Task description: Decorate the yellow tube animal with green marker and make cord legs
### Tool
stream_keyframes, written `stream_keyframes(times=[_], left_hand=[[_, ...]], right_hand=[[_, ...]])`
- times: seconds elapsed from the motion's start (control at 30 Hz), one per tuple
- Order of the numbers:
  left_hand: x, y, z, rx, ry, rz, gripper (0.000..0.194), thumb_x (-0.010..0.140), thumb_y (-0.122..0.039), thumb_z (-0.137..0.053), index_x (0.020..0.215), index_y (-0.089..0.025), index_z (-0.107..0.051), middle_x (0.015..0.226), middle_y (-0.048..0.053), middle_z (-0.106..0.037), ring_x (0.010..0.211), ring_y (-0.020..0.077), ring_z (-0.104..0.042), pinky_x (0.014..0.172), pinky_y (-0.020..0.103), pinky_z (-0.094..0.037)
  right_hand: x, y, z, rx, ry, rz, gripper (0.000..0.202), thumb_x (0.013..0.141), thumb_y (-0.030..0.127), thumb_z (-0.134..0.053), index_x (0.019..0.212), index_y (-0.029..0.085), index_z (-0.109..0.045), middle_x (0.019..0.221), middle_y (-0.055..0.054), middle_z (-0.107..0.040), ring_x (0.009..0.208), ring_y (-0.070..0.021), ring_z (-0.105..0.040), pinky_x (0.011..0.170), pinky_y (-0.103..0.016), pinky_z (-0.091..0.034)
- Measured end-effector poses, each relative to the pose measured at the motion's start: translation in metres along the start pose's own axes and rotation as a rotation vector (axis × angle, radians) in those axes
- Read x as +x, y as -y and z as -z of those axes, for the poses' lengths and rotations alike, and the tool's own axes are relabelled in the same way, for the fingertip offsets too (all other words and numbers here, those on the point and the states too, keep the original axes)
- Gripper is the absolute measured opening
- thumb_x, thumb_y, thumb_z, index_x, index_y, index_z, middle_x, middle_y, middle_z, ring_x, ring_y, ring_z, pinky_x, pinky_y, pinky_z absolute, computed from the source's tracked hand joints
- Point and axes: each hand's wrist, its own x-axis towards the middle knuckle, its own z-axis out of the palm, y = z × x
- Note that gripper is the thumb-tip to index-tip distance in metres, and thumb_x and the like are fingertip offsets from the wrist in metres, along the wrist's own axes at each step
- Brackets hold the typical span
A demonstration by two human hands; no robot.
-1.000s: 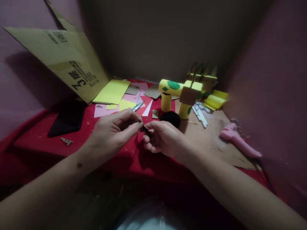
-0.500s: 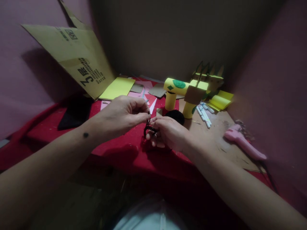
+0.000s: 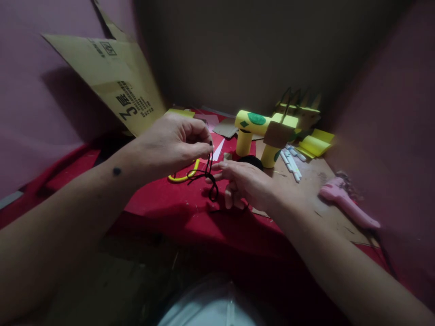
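Black cord (image 3: 208, 174) dangling over the red-covered table (image 3: 176, 199), pink walls (image 3: 390, 136) flanking!
The left hand (image 3: 175, 140) is pinching its top; the cord is hanging near-vertical, loops splaying below. The right hand (image 3: 249, 183) is holding fingers beside the loops, grip unclear. Open red cloth is running toward the table's front edge; a yellow loop (image 3: 185, 178) is sitting just behind.
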Motion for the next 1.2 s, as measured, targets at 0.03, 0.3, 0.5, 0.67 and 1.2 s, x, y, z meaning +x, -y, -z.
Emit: stream_keyframes(times=[0.03, 0.3, 0.5, 0.67, 1.2], left_hand=[[0.000, 0.000, 0.001, 0.009, 0.002, -0.003, 0.016, 0.074, -0.028, -0.061, 0.061, -0.017, -0.061, 0.051, -0.004, -0.048, 0.043, 0.0069, -0.039, 0.042, 0.022, -0.031], [0.002, 0.004, -0.004, -0.035, -0.039, -0.046, 0.015, 0.073, -0.024, -0.063, 0.061, -0.016, -0.064, 0.050, -0.003, -0.049, 0.046, 0.0077, -0.039, 0.047, 0.025, -0.029], [-0.002, 0.012, -0.008, -0.065, -0.010, -0.051, 0.013, 0.074, -0.024, -0.064, 0.063, -0.018, -0.064, 0.048, -0.004, -0.051, 0.043, 0.0086, -0.039, 0.043, 0.025, -0.030], [-0.006, 0.018, -0.014, 0.012, 0.010, -0.104, 0.015, 0.076, -0.026, -0.060, 0.064, -0.018, -0.065, 0.053, 0.000, -0.056, 0.050, 0.0137, -0.048, 0.046, 0.027, -0.035], [-0.001, 0.004, -0.020, -0.169, 0.199, 0.001, 0.015, 0.072, -0.022, -0.063, 0.058, -0.018, -0.064, 0.042, -0.006, -0.045, 0.037, 0.0070, -0.038, 0.038, 0.022, -0.032]], right_hand=[[0.000, 0.000, 0.002, -0.004, -0.006, 0.004, 0.020, 0.094, 0.035, -0.060, 0.105, 0.020, -0.064, 0.093, -0.008, -0.076, 0.037, -0.0110, -0.060, 0.026, -0.021, -0.035], [-0.003, -0.007, -0.007, -0.070, 0.026, 0.007, 0.019, 0.080, 0.016, -0.079, 0.094, 0.018, -0.067, 0.044, 0.004, -0.059, 0.030, -0.0082, -0.045, 0.028, -0.016, -0.031], [0.000, -0.012, -0.009, -0.018, -0.040, -0.022, 0.020, 0.082, 0.004, -0.066, 0.066, 0.016, -0.063, 0.049, -0.001, -0.066, 0.027, -0.0058, -0.043, 0.025, -0.016, -0.028], [0.002, -0.012, -0.009, 0.065, -0.025, -0.044, 0.018, 0.081, 0.003, -0.062, 0.068, 0.015, -0.060, 0.067, -0.006, -0.076, 0.031, -0.0072, -0.052, 0.024, -0.017, -0.032], [0.001, -0.009, -0.013, 0.062, 0.023, -0.010, 0.025, 0.082, 0.002, -0.064, 0.102, 0.015, -0.057, 0.062, -0.002, -0.074, 0.029, -0.0096, -0.052, 0.025, -0.016, -0.029]])
